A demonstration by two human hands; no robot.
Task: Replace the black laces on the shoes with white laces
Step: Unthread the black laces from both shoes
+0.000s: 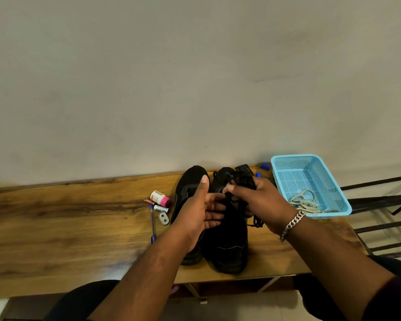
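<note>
Right hand (259,200) clutches bundled black laces (243,181) above black shoes (227,246); left hand (202,212) spread wide, empty; white laces (303,201) in blue basket (333,181).

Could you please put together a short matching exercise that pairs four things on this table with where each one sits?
Things:
1. white laces
2. blue pen
3. pink-capped bottle
4. black laces

Places:
A. bunched in the right hand
B. lying flat on the table, nearer the person than the batteries
C. inside the blue basket
D. on its side, left of the black shoes

Pairs: 1-C, 2-B, 3-D, 4-A
</note>
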